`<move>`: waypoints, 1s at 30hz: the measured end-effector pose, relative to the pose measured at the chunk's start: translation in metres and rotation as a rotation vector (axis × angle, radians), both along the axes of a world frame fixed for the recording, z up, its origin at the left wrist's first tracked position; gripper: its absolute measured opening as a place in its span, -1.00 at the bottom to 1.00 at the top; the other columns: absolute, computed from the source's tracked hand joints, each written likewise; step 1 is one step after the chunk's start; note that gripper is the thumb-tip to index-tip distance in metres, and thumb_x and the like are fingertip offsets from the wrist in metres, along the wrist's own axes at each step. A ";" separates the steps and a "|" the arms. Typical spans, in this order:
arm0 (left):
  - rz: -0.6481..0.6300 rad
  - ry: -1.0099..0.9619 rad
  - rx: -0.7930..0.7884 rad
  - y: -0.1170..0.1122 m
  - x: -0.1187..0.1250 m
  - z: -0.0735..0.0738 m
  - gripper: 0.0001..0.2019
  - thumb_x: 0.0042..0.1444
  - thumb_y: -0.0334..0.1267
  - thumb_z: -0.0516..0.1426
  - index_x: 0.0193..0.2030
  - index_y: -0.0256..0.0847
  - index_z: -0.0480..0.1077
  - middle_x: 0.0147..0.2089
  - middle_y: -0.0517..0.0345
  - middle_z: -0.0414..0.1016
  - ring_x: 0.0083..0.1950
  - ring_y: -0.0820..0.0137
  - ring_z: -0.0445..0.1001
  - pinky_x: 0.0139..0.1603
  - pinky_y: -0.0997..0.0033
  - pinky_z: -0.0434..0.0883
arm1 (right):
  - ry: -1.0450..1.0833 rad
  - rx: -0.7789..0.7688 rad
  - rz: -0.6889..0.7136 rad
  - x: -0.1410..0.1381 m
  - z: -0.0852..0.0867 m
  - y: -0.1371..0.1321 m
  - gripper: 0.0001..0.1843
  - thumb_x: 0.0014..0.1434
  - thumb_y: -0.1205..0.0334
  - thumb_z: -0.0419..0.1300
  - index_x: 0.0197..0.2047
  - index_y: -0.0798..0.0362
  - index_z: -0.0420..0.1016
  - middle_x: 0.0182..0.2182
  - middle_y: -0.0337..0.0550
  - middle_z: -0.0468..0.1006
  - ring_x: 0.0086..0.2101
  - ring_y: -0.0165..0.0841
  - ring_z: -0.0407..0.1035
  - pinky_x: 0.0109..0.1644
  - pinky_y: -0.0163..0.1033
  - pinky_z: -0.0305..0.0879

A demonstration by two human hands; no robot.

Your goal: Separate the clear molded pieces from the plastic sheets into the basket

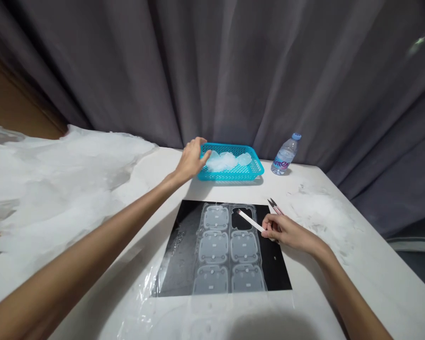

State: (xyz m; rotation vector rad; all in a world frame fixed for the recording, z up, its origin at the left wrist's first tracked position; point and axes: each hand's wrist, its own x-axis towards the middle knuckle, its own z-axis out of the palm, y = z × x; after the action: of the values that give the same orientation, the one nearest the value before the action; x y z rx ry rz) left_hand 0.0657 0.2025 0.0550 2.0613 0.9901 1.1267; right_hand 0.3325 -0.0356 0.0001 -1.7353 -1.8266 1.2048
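My left hand (191, 159) reaches far forward to the left rim of a turquoise plastic basket (254, 170) and its fingers touch the clear plastic pieces (226, 160) piled inside. My right hand (282, 230) rests on the right edge of a black mat (182, 245), closed around a thin white blade-like tool (250, 221) whose tip points up-left. A clear moulded sheet (228, 250) of rounded rectangular shapes lies on the mat; one cell at its top right is cut out.
Small snips (275, 206) lie just beyond my right hand. A water bottle (286, 155) stands right of the basket. A big heap of clear plastic film (53, 179) covers the table's left; plastic scraps (318, 208) lie at right. Grey curtain behind.
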 end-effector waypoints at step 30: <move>-0.457 0.469 0.355 -0.135 -0.069 -0.079 -0.50 0.34 0.14 0.16 0.20 -0.20 0.42 0.22 -0.11 0.52 0.22 0.06 0.48 0.26 0.03 0.39 | 0.162 0.460 0.030 -0.095 0.000 0.016 -0.86 0.38 0.15 0.26 -0.08 -0.02 0.60 -0.13 -0.09 0.59 -0.16 -0.28 0.53 -0.02 -0.15 0.48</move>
State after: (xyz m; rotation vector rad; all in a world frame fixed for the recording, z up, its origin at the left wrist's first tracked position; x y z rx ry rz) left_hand -0.0036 0.0678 -0.0236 2.7363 0.4809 0.6207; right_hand 0.2376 -0.0197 0.0002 -1.3202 -1.8544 0.8204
